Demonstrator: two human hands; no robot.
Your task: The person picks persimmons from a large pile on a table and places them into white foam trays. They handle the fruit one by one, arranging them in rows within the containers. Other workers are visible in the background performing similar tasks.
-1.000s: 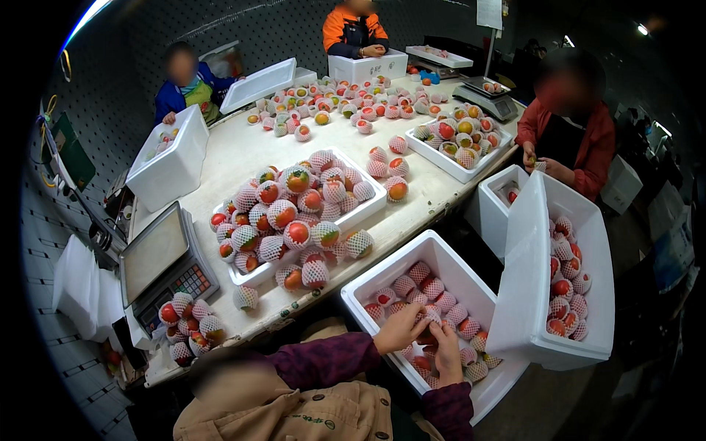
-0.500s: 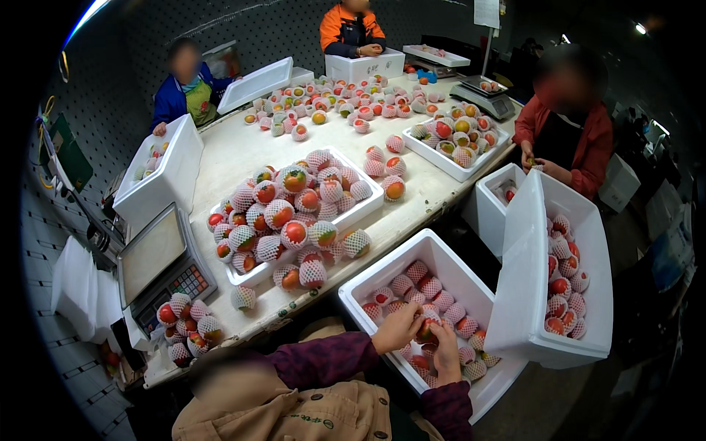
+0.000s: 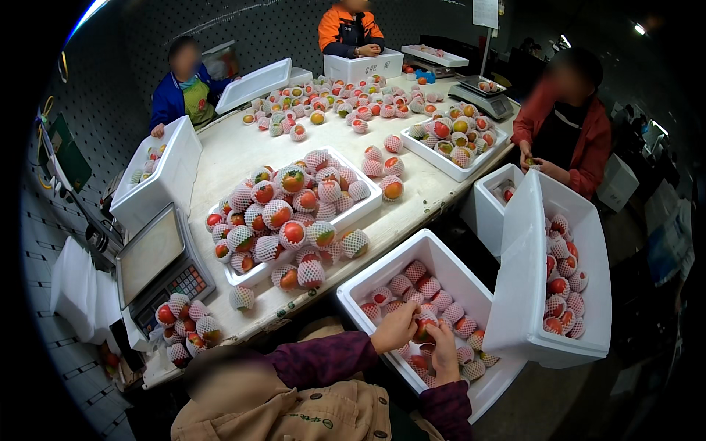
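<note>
Between my two hands is a round red fruit, tomato-like, partly covered by a pale foam net (image 3: pixel 424 330). My left hand (image 3: pixel 398 328) pinches it from the left, and my right hand (image 3: pixel 444 354) has its fingers closed on the right side. Both hands are above a white foam box (image 3: pixel 360 283), where several netted red fruits (image 3: pixel 443 300) lie in rows. The fingers hide part of the held fruit.
A heaped white tray (image 3: pixel 375 200) of netted fruits stands on the table (image 3: pixel 228 158), beside a scale (image 3: pixel 156 253). At right, another foam box (image 3: pixel 596 294) holds fruits. Co-workers stand around the table: blue sleeves (image 3: pixel 163 103), an orange jacket (image 3: pixel 334 28), a red jacket (image 3: pixel 597 147).
My hands stay almost in place around the fruit. More pale netting now shows at its top. The co-worker in red has shifted their head slightly.
</note>
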